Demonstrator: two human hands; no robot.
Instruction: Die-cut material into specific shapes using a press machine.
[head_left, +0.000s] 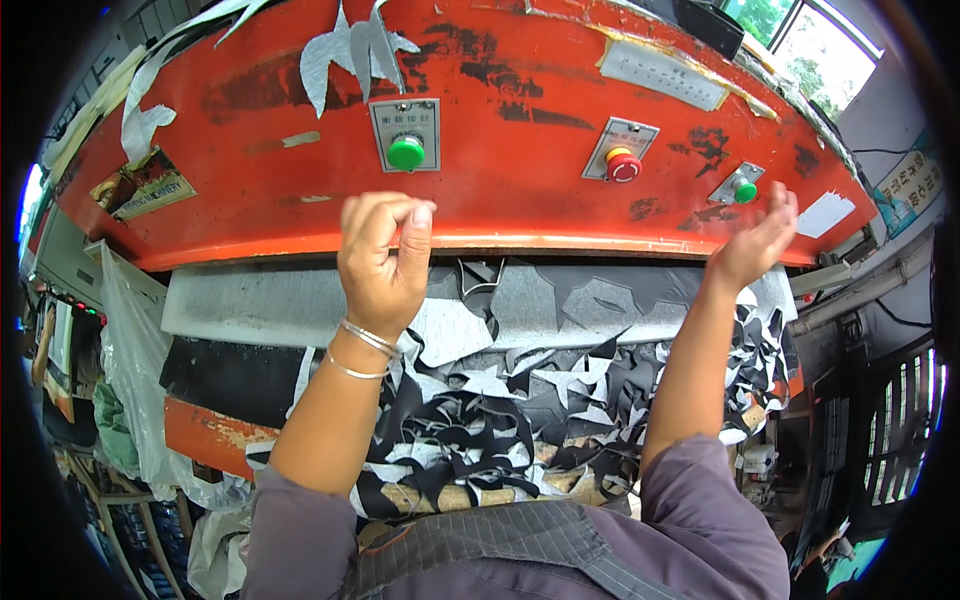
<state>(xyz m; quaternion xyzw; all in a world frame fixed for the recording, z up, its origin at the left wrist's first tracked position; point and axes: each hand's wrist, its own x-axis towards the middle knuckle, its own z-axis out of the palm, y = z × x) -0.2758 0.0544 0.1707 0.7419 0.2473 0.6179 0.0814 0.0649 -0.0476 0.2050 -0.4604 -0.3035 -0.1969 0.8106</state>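
Observation:
My left hand [388,250] is raised just below a round green push button [406,152], its fingers loosely bent and the thumb apart, with nothing in it. Over on the right, my right hand [758,240] is lifted close to a second green button [745,190]; its fingers stretch upward and hold nothing. Both buttons sit on the upright front of a large red machine [500,205]. Beneath it lies dark grey sheet material [515,295] with cut outlines in it. A heap of black and white offcuts [450,440] lies between my forearms.
A red stop button [623,166] with a yellow collar is between the green ones. Grey scraps [360,55] hang over the machine's face. Clear plastic sheeting [140,370] drapes at the left. A pipe [850,300] runs along the right.

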